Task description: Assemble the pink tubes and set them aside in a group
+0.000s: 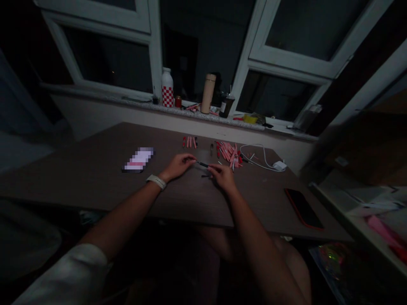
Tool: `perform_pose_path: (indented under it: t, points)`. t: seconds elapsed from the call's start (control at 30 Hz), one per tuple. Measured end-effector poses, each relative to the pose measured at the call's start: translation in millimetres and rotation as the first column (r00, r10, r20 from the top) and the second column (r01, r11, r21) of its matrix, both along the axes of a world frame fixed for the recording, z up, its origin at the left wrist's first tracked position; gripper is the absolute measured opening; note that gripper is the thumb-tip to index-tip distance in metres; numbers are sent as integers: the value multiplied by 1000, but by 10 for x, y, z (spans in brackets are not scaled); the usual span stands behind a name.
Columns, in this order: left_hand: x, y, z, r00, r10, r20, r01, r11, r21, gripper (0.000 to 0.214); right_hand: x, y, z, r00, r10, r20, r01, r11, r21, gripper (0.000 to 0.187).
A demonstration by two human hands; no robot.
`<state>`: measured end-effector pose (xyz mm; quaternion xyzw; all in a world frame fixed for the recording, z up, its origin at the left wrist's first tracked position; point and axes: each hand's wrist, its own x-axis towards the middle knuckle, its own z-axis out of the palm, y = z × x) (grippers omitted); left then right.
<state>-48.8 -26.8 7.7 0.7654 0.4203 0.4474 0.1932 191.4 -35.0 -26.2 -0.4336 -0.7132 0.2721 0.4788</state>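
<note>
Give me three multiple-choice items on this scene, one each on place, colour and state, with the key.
1. Where is the dark pen part?
A) Left of the left hand
B) Between the two hands
C) Right of the right hand

2. What colour is the watch strap on the left wrist?
A) Black
B) Red
C) White

3. How does the checked bottle stand on the windowsill?
A) Upright
B) On its side
C) Upside down

1: B, it shows in the gap between the fingertips.
2: C, the band looks pale against the wrist.
3: A, its narrow top points up.
</note>
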Motion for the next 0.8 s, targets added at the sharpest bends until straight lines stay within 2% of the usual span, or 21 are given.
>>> perform_pose_path:
  t: [0.2,0.4,0.53,0.6,0.67,0.8]
  points:
    - [52,-44,10,999,-36,-14,35,996,-80,29,-37,-64,63,998,66,18,-66,998,23,29]
    - [85,-45,-23,1000,-4,12,5,990,-141,33,-74,-77,104,999,27,-22,-28,999,-19,28]
    - [75,-31,-25,999,4,33,1,988,-155,39,-96,-78,103,994,108,-16,-109,991,-74,39]
    - [82,-24,-22,1000,10,30,-6,988,-155,39,-119,-69,95,990,132,-58,-138,984,-110,42]
    - [98,-18,-23,999,23,24,-20,989,-147,39,-147,-54,84,979,132,-155,-152,980,-129,36]
    - [122,-15,-33,999,33,17,-30,989,-141,38,-174,-37,76,955,109,-275,-148,981,-127,33]
